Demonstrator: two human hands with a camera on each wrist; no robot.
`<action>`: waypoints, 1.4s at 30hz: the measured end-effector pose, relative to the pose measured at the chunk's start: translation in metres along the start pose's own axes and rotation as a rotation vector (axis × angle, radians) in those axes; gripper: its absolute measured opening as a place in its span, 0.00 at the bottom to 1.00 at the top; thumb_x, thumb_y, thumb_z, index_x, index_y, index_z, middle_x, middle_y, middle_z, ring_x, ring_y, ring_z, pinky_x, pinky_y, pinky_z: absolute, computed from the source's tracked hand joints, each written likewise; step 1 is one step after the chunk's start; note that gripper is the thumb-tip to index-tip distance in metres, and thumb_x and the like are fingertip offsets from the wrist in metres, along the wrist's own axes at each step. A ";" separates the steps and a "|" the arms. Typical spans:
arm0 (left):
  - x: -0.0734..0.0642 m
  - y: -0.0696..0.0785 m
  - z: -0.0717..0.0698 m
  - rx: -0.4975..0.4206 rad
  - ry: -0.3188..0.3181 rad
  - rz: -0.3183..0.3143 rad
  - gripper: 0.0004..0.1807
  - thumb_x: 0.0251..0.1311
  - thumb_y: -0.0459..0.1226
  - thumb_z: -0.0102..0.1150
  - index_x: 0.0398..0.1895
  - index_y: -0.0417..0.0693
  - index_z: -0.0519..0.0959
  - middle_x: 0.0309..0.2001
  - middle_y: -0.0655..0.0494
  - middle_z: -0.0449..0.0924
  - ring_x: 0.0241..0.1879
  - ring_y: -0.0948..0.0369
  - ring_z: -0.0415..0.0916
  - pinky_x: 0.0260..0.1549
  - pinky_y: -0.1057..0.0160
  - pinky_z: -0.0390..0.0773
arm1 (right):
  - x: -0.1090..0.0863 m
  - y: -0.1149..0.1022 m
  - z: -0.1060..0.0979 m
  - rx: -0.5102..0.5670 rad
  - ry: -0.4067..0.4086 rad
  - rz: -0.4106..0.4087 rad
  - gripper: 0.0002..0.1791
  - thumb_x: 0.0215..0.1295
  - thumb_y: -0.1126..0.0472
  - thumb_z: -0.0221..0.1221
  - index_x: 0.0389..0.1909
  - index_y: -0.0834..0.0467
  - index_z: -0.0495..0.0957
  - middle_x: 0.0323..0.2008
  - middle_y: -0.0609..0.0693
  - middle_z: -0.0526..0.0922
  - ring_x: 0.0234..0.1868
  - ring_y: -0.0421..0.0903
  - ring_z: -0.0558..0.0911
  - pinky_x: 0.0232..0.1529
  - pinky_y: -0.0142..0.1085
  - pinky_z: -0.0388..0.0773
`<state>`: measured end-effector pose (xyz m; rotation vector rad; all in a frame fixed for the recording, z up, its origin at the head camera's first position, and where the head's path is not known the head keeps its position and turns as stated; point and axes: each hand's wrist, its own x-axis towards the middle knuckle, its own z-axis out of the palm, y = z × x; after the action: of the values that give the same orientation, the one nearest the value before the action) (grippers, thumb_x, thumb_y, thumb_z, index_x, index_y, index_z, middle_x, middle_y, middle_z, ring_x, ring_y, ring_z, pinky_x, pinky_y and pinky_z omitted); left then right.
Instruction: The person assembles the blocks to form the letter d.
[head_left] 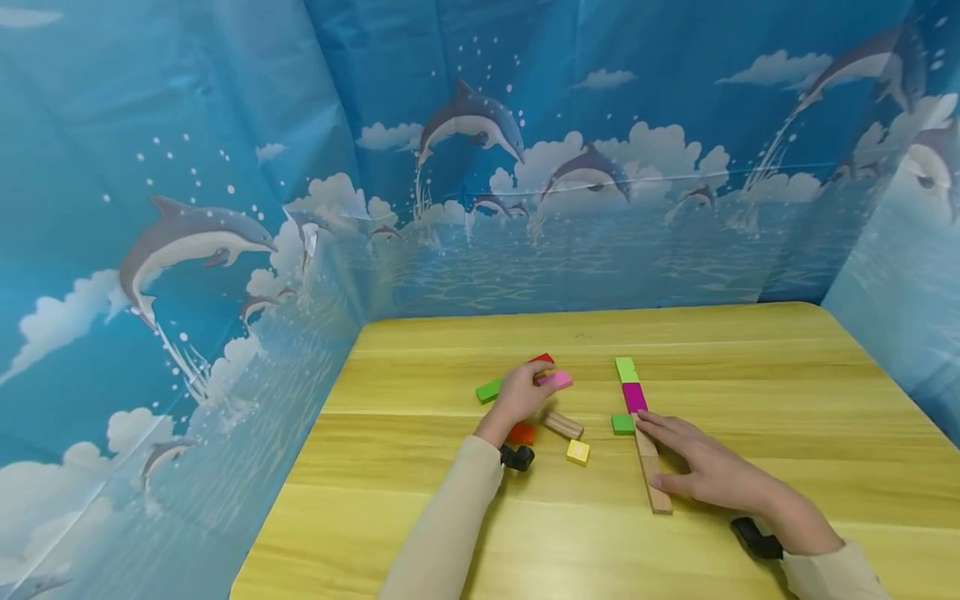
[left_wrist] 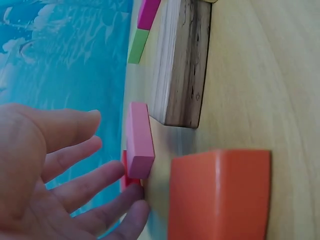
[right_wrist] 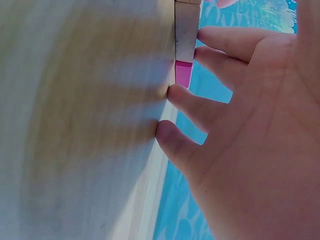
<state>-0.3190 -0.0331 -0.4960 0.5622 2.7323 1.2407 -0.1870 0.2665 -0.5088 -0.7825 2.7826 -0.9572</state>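
One pink block [head_left: 558, 380] lies at about 2 o'clock from the left hand [head_left: 521, 393], just beside its fingers in the head view; from the right hand [head_left: 701, 462] it sits well apart, towards 10 o'clock. Its long axis runs roughly 2 to 8, while the planks [head_left: 647, 457] point about 11 to 5. The left hand's fingers are loosely spread, grasping nothing; whether one touches the block cannot be told. The right hand's extended fingers rest against the planks without gripping.

pink block [head_left: 559, 380], magenta block [head_left: 634, 397], tan blocks [head_left: 658, 493]; yellow wood-grained table [head_left: 720, 350]; blue curtain [head_left: 225, 108] with grey-and-white dolphins [head_left: 474, 115].
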 end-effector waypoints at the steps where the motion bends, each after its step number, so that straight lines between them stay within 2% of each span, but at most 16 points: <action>1: 0.001 -0.001 0.000 -0.019 -0.002 -0.001 0.23 0.70 0.40 0.62 0.66 0.47 0.77 0.60 0.48 0.79 0.52 0.57 0.78 0.47 0.59 0.80 | -0.001 0.000 0.000 -0.001 0.001 -0.003 0.45 0.68 0.41 0.62 0.78 0.57 0.58 0.76 0.58 0.57 0.74 0.66 0.56 0.62 0.68 0.61; 6: 0.007 -0.008 0.004 -0.056 -0.011 -0.021 0.21 0.68 0.37 0.63 0.64 0.47 0.80 0.58 0.52 0.81 0.52 0.59 0.78 0.48 0.62 0.79 | -0.004 -0.001 0.002 -0.017 0.011 -0.010 0.45 0.68 0.41 0.62 0.78 0.57 0.58 0.76 0.57 0.58 0.73 0.64 0.58 0.62 0.66 0.63; 11: 0.014 -0.011 0.004 -0.101 0.011 -0.064 0.19 0.67 0.35 0.64 0.61 0.46 0.82 0.55 0.54 0.82 0.53 0.59 0.78 0.49 0.62 0.79 | -0.001 0.002 0.002 -0.024 0.020 -0.029 0.45 0.68 0.41 0.62 0.78 0.57 0.58 0.76 0.57 0.58 0.73 0.65 0.58 0.62 0.66 0.63; 25: 0.018 -0.004 0.007 -0.066 0.033 -0.167 0.23 0.55 0.28 0.73 0.56 0.48 0.85 0.51 0.55 0.84 0.42 0.62 0.76 0.42 0.63 0.79 | 0.000 0.000 0.001 0.005 -0.003 -0.009 0.45 0.69 0.40 0.61 0.78 0.57 0.58 0.77 0.57 0.57 0.74 0.65 0.57 0.62 0.66 0.63; 34: 0.024 -0.008 0.011 -0.012 0.082 -0.159 0.21 0.52 0.28 0.75 0.51 0.49 0.88 0.46 0.56 0.85 0.42 0.60 0.77 0.43 0.61 0.79 | 0.002 0.000 -0.001 -0.009 -0.007 -0.002 0.45 0.68 0.40 0.62 0.78 0.55 0.58 0.77 0.57 0.57 0.74 0.65 0.57 0.62 0.65 0.64; 42: 0.023 -0.006 0.011 -0.034 0.079 -0.159 0.21 0.52 0.26 0.73 0.51 0.50 0.88 0.48 0.56 0.85 0.45 0.60 0.78 0.43 0.64 0.79 | 0.001 0.001 -0.003 -0.003 -0.006 -0.005 0.45 0.68 0.40 0.62 0.79 0.56 0.58 0.77 0.57 0.57 0.74 0.65 0.57 0.62 0.66 0.63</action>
<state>-0.3393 -0.0208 -0.5061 0.2915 2.7503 1.2934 -0.1888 0.2683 -0.5068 -0.7921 2.7787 -0.9494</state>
